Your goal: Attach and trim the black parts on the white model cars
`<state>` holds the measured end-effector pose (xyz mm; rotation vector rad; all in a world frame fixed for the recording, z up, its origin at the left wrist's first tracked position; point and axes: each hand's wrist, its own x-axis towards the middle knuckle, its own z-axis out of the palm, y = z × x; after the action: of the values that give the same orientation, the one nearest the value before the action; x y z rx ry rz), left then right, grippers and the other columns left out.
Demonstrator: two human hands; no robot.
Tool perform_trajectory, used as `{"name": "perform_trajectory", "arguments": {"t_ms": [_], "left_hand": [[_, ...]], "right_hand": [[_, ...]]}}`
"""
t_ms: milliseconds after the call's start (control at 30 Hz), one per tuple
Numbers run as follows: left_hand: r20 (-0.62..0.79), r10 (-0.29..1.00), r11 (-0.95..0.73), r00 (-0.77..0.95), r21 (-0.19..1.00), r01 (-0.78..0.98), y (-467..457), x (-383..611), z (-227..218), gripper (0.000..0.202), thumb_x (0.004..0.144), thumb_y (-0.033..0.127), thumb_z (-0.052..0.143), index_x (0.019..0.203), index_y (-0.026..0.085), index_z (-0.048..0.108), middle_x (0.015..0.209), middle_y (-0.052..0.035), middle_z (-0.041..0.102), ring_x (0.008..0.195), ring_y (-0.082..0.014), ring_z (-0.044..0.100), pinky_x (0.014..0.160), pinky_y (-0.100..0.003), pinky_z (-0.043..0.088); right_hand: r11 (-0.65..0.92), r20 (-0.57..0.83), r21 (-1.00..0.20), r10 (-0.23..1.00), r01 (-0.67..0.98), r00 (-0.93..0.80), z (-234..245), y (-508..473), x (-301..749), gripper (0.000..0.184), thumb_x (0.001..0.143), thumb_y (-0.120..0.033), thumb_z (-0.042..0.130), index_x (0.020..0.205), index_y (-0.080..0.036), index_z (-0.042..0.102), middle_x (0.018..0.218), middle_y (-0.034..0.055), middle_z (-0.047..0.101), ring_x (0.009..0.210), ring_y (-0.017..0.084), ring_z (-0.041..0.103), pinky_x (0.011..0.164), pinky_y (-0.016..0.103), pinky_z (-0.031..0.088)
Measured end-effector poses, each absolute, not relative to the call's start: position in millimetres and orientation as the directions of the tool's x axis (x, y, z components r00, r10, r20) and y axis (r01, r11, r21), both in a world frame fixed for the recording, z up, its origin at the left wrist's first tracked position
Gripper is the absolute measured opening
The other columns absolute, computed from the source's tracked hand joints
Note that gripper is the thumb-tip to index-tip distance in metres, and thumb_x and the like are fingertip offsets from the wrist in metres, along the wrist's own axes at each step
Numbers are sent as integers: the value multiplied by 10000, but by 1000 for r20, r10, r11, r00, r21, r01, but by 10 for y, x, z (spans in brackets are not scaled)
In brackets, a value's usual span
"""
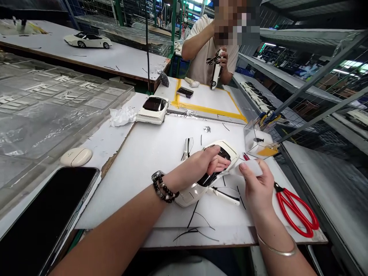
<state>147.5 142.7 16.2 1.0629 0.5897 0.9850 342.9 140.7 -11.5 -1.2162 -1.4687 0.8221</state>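
A white model car [189, 194] with a dark interior lies at a slant on the white work sheet, its doors off or swung out. My left hand [205, 163] lies across its middle, fingers bent against the car and partly hiding it. Between the thumb and fingers of my right hand [257, 180] is a small white pad [250, 168], held close to the car's side; its exact kind is unclear. One white door part [227, 196] with a black edge lies beside the car, and another door part [188, 146] stands beyond it.
Red-handled scissors [297, 212] lie right of my hand. A clear tool box [258, 140] stands behind. Leftward are a phone [48, 218], a cream case [76, 157] and another model car [153, 110]. Across the table, a person [212, 50] holds a model car. Black strips lie scattered.
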Motion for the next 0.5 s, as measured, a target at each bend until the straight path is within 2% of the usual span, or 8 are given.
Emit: {"name": "perform_trajectory", "arguments": {"t_ms": [167,300,500], "left_hand": [[15,890,173,456,914,-367,1425,1481,181,631,892,575,432,422,156,461,1021,-86,719,1094,-235,630,1010,-337,474],[15,889,180,458,908,-379,1419,1485,193,629,889,572,434,417,157,459,999,-77,725,1085,-225,631,1005,-324,475],[2,887,189,463,911,-366,1409,1483,206,654,866,623,425,414,151,456,1046,-137,704,1116,-247,609,1011,-318,464]], "right_hand": [[270,284,-909,959,317,-3,-86,1415,3428,290,840,-430,612,842,-200,436,781,-14,454,729,118,442,718,243,371],[305,319,-910,948,281,4,-105,1419,3432,266,831,-382,646,806,-186,468,737,-25,443,685,105,427,669,240,345],[428,447,-878,894,215,43,-205,1471,3443,234,803,-318,697,760,-166,525,666,-34,432,620,87,413,593,229,300]]}}
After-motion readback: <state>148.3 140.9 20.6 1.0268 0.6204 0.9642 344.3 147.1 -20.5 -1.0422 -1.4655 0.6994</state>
